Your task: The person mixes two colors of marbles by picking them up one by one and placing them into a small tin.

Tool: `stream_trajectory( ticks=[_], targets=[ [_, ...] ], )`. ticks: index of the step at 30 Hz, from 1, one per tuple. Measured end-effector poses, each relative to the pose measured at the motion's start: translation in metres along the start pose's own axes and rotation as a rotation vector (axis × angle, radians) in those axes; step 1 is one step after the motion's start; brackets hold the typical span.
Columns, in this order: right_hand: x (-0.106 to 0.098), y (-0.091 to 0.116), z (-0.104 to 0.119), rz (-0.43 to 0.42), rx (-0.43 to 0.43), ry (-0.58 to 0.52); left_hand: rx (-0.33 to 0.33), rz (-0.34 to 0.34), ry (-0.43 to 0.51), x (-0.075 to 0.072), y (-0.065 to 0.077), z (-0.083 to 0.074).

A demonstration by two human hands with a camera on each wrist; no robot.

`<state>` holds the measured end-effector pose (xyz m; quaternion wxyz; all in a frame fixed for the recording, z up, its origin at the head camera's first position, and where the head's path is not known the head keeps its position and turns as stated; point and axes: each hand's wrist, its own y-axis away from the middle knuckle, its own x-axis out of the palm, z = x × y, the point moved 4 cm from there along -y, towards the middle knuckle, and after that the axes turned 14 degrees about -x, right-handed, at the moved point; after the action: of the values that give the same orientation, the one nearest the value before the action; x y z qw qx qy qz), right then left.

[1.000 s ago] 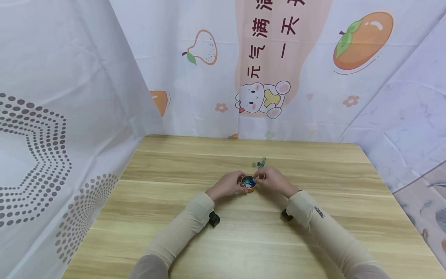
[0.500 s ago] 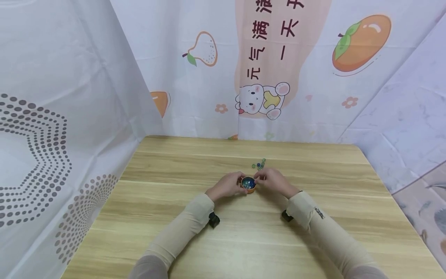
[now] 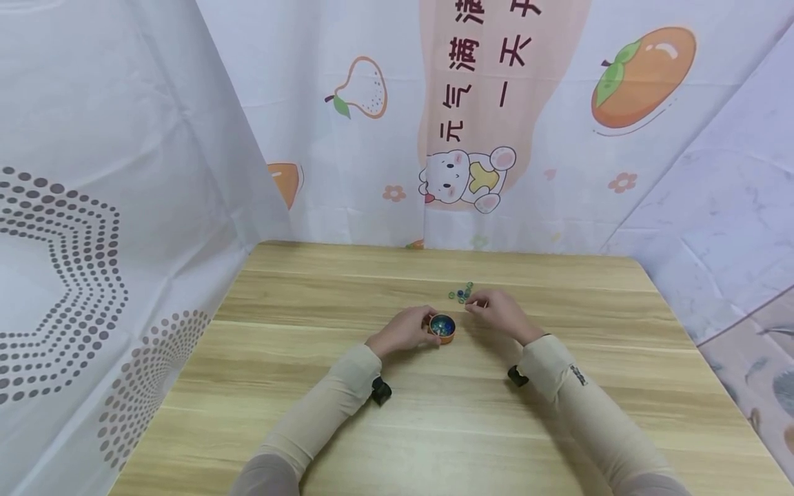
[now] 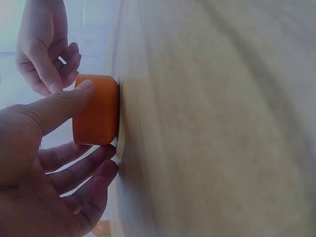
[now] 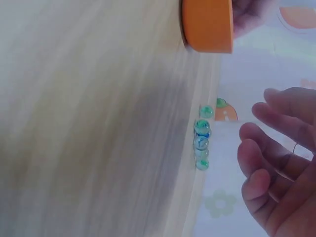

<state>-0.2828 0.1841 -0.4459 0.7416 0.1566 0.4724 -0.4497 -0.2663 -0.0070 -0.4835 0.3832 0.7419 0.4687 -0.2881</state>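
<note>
A small round orange bowl with a dark inside stands on the table; blue and greenish glass marbles lie in it. My left hand grips its side, and in the left wrist view the thumb presses the orange wall while the fingers lie around the other side. To the right of the bowl, my right hand hovers beside a cluster of several loose marbles. Its fingers are loosely bent, apart from the thumb, and nothing shows between them in the right wrist view.
The wood-grain table spreads out on all sides of the bowl. Behind it hangs a white curtain with fruit and cartoon prints, and a dotted sheet borders the left side.
My right hand has left the bowl's rim and moved right and away from me, toward the loose marbles. The left hand keeps its grip on the bowl in the same place.
</note>
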Motion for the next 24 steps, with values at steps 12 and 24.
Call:
stream_trajectory(
  ticks=[12, 24],
  targets=[
    [-0.005, -0.001, -0.016, -0.034, 0.091, 0.057, -0.01, 0.005, -0.008, 0.002, 0.002, 0.001],
    [-0.007, -0.01, -0.019, -0.04, 0.098, 0.066, -0.007, 0.006, 0.001, 0.0, 0.0, 0.001]
  ],
)
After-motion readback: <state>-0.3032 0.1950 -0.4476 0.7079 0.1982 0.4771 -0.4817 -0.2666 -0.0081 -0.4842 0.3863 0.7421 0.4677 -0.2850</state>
